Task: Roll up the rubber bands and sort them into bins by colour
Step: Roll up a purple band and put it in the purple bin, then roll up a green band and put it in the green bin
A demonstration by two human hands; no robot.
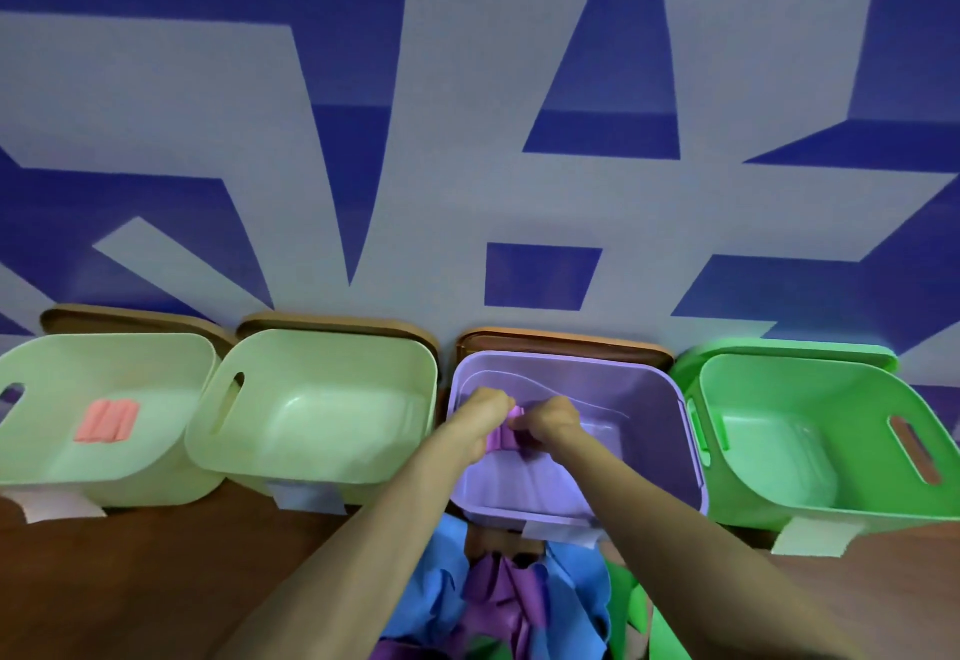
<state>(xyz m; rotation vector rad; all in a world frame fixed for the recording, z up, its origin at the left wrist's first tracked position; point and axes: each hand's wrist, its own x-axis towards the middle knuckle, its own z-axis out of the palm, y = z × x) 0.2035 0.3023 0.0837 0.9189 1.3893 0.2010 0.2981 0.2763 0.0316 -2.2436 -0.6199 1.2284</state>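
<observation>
Four plastic bins stand in a row on a brown wooden table [130, 581], backed against a blue and grey patterned wall [467, 139]. From left to right they are a pale green bin [104, 342], a second pale green bin [332, 337], a lilac bin [649, 399] and a bright green bin [779, 384]. Both bare arms reach forward into the lilac bin. The left hand [480, 412] and the right hand [550, 423] sit close together, knuckles up, fingers curled and pinching a purple band [506, 433] between them, low inside the bin. Only a short strip of the band shows in the gap between the hands; that strip runs from far to near, and the hands hide the rest, so its full long axis cannot be told. A pink roll [106, 421] lies on the floor of the far-left bin, its ridges running far to near and leaning slightly left. Near the person, in front of the lilac bin, lies a loose pile of bands [498, 597] in blue, purple and green.
</observation>
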